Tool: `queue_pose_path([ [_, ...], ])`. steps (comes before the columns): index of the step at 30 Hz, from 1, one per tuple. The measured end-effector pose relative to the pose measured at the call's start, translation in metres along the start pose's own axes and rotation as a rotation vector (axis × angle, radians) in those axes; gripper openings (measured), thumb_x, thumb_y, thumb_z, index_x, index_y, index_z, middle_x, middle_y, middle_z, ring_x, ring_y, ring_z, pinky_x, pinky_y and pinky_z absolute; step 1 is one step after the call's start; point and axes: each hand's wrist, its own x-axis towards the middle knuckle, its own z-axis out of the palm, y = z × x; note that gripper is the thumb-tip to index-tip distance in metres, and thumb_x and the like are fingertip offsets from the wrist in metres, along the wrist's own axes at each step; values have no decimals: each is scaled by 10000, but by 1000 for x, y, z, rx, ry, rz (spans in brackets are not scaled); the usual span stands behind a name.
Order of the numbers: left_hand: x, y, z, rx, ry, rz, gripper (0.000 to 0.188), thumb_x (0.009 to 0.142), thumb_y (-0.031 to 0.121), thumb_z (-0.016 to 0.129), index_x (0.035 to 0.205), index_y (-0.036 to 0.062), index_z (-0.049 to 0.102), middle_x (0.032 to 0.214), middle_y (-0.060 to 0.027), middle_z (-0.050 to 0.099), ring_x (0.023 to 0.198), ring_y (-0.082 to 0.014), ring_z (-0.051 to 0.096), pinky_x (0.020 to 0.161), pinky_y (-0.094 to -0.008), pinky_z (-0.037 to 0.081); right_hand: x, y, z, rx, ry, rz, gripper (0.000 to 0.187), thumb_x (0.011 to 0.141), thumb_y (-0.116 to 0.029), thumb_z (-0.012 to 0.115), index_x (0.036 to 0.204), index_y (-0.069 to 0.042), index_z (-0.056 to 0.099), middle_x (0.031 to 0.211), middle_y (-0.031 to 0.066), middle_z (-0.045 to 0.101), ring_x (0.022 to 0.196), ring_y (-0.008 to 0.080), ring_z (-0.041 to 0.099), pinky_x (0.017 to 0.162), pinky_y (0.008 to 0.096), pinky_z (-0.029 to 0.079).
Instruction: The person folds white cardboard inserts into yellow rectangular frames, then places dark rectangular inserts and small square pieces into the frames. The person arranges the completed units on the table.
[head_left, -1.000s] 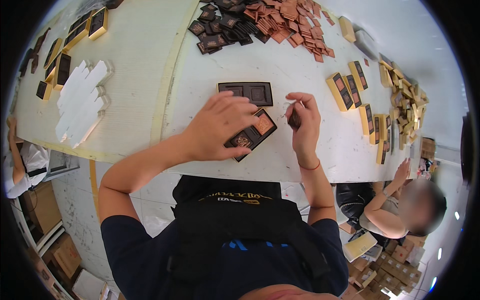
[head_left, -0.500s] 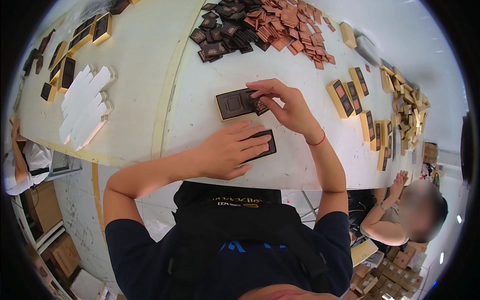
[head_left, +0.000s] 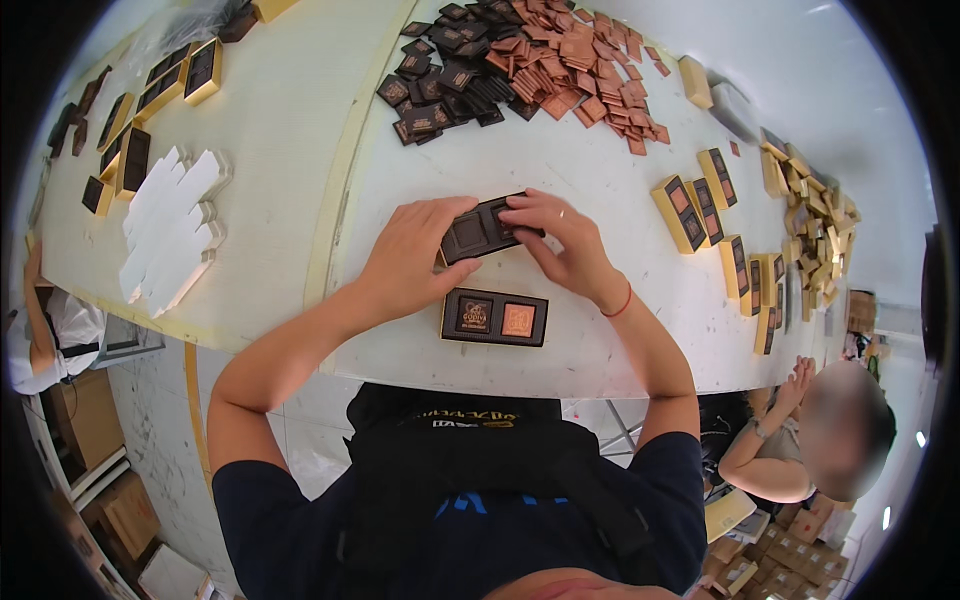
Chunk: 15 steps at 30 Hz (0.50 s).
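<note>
Both hands grip one dark brown tray point(head_left: 478, 230) with square pockets, lifted slightly over the white table point(head_left: 600, 330). My left hand point(head_left: 410, 260) holds its left end and my right hand point(head_left: 562, 240) holds its right end, fingers over the top. Just nearer me lies a second dark tray point(head_left: 494, 317) flat on the table, with a dark square piece in its left pocket and a copper-coloured square piece in its right pocket. Neither hand touches it.
A heap of dark and copper square packets point(head_left: 530, 60) lies at the far side. Gold boxes point(head_left: 725, 220) stand in rows to the right, white die-cut card pieces point(head_left: 170, 235) lie at left. Another person point(head_left: 800, 440) sits at lower right.
The filled tray was set down near the table edge and my left hand left it. Both hands have closed on the other tray farther out.
</note>
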Motion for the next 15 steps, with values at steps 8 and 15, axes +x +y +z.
queue_pose_path([
  [8, 3, -8, 4, -145, -66, 43, 639, 889, 189, 709, 1449, 54, 432, 1427, -153, 498, 1304, -356, 457, 1126, -434, 337, 5, 9, -27, -143, 15, -12, 371, 907, -38, 654, 1273, -98, 661, 1212, 95, 699, 1122, 301, 641, 1041, 448, 453],
  [15, 3, -10, -1, -168, -50, 66, 612, 886, 160, 706, 1428, 48, 444, 1415, -162, 506, 1288, -378, 459, 1117, -443, 345, 99, 145, -44, -577, 338, 94, 289, 850, -49, 683, 1137, -24, 690, 1018, 159, 699, 839, 293, 666, 724, 340, 525],
])
